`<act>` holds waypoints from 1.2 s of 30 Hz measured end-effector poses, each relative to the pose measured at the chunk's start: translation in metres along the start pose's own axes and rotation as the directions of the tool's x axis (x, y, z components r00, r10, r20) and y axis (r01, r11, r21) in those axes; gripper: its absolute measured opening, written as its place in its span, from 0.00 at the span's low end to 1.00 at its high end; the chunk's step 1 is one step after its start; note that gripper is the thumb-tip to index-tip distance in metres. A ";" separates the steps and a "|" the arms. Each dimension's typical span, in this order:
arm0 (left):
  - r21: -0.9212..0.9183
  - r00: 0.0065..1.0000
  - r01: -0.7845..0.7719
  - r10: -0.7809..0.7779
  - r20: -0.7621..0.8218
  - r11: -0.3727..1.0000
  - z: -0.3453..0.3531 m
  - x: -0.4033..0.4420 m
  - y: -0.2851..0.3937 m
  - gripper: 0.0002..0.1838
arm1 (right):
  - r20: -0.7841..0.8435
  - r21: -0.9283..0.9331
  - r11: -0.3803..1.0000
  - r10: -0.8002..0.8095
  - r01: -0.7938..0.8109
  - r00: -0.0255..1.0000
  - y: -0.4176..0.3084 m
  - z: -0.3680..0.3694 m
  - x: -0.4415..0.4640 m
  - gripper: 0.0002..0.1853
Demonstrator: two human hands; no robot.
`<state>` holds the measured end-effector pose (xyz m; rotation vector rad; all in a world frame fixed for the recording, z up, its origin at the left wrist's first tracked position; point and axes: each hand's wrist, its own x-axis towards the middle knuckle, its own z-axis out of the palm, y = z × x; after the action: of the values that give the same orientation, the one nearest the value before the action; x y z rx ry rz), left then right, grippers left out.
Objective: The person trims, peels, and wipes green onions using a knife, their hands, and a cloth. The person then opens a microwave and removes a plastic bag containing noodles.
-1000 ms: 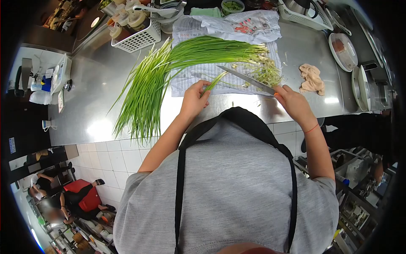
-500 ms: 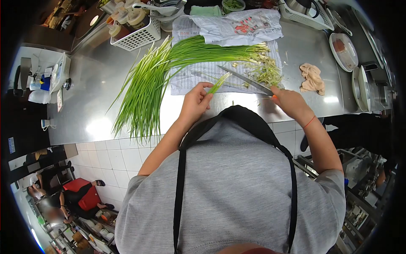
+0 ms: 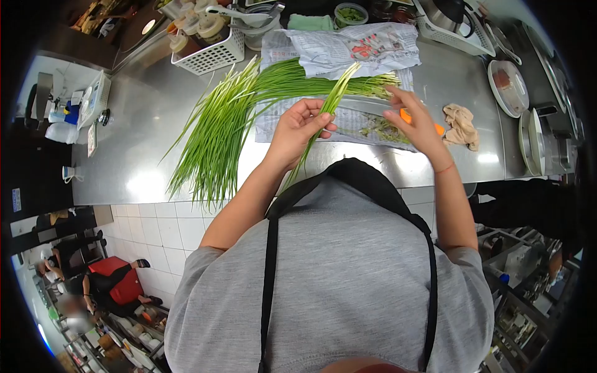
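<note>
My left hand is closed around a small bunch of chives, its pale ends pointing up and away and its green leaves hanging towards my apron. My right hand has its thumb and forefinger spread apart. Beneath it shows the orange handle of a knife, with the blade pointing left over the newspaper; whether the palm touches the handle cannot be made out. A large pile of chives lies left of my left hand, and more chives stretch across the newspaper. Wilted trimmings lie near my right hand.
A crumpled beige cloth rests on the steel counter at the right, near a lidded container. A white basket of bottles stands at the back left, another white basket at the back right. People are in the background at left.
My left hand has brought the chives upright, with more of the bunch showing. My right hand has loosened from the knife handle and spread its fingers; the knife has turned flatter across the newspaper.
</note>
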<state>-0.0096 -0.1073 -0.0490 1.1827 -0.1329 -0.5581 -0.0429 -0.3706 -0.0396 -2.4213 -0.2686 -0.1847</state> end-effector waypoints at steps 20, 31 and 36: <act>0.009 0.999 -0.023 0.024 -0.026 1.000 0.016 0.009 -0.002 0.08 | -0.156 0.839 0.543 0.227 0.008 0.961 -0.064 0.048 0.025 0.36; 0.106 0.994 -0.033 0.021 0.110 0.994 0.004 0.011 0.003 0.09 | -0.457 -0.121 0.960 -0.280 0.253 0.844 -0.064 0.034 0.027 0.14; 0.519 0.911 -0.410 0.363 0.194 0.750 -0.001 0.017 -0.001 0.09 | -0.198 -0.240 0.937 -0.302 0.253 0.932 -0.063 0.025 0.027 0.07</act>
<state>0.0047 -0.1148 -0.0530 1.6402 -0.6354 -0.1908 -0.0301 -0.3037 -0.0136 -2.5303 -0.5093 -0.6511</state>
